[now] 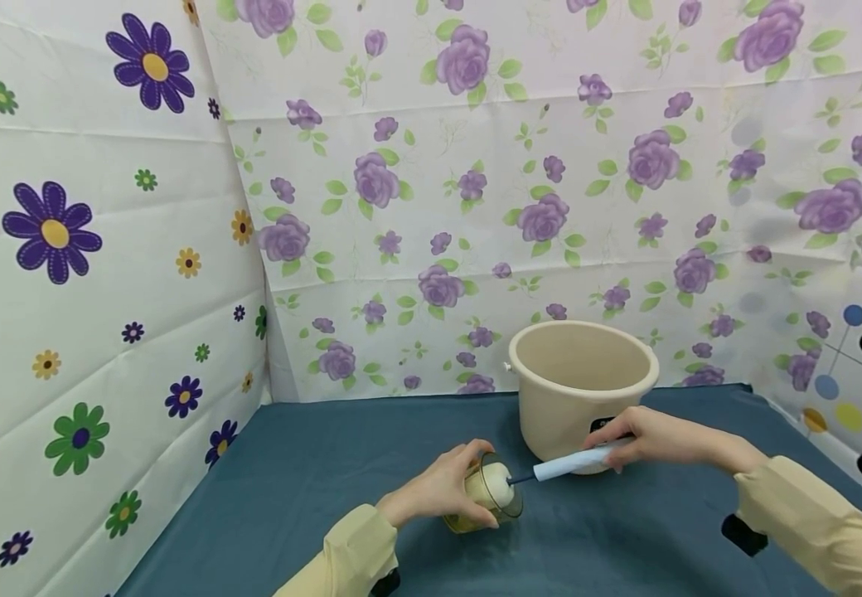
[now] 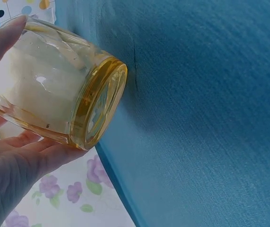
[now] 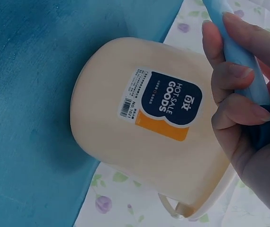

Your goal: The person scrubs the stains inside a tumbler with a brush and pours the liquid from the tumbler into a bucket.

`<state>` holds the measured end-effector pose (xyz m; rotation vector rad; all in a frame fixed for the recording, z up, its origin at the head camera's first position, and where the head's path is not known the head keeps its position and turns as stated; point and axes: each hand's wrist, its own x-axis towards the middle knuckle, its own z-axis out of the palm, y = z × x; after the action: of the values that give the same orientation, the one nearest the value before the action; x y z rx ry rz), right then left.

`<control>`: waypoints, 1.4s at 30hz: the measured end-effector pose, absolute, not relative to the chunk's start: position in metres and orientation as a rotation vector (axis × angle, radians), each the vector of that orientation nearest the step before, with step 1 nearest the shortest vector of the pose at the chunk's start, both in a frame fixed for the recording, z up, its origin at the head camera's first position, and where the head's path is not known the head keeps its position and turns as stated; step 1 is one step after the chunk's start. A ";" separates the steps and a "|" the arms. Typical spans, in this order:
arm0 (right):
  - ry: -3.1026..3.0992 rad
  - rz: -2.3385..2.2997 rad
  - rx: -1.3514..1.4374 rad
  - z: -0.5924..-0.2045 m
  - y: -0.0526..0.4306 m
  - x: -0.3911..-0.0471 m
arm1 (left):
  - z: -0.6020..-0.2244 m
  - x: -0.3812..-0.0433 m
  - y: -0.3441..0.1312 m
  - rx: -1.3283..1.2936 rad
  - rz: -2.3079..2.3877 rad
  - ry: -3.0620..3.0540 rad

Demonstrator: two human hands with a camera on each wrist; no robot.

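My left hand (image 1: 434, 485) grips a clear amber-tinted glass cup (image 2: 59, 85), thumb on one side and fingers on the other. The cup is tilted, its mouth towards my right hand and its thick base above the blue cloth in the left wrist view. Inside the cup sits the white sponge head (image 1: 498, 484) of a cup brush. My right hand (image 1: 647, 437) holds the brush by its light blue handle (image 1: 569, 464), fingers curled round it. A short dark stem joins handle and sponge.
A cream plastic bucket (image 1: 550, 406) stands behind my right hand, with a printed label (image 3: 166, 104) on its side. Dark blue cloth (image 1: 356, 448) covers the table. Flower-patterned sheets (image 1: 401, 249) hang at the back and sides.
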<state>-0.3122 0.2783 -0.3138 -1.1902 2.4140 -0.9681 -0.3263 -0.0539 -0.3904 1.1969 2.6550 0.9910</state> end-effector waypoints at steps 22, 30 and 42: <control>2.392 -0.961 -1.143 -0.316 0.288 -0.314 | -0.392 -0.325 -0.055 1.209 0.996 2.662; 2.394 -0.955 -1.185 -0.317 0.289 -0.313 | -0.391 -0.325 -0.054 1.239 0.978 2.672; 2.361 -0.990 -1.245 -0.316 0.289 -0.312 | -0.390 -0.325 -0.055 1.244 0.992 2.663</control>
<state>-0.3122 0.2892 -0.3156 -1.2453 2.3609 -0.9904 -0.3251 -0.0547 -0.3900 1.2437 2.6632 0.9923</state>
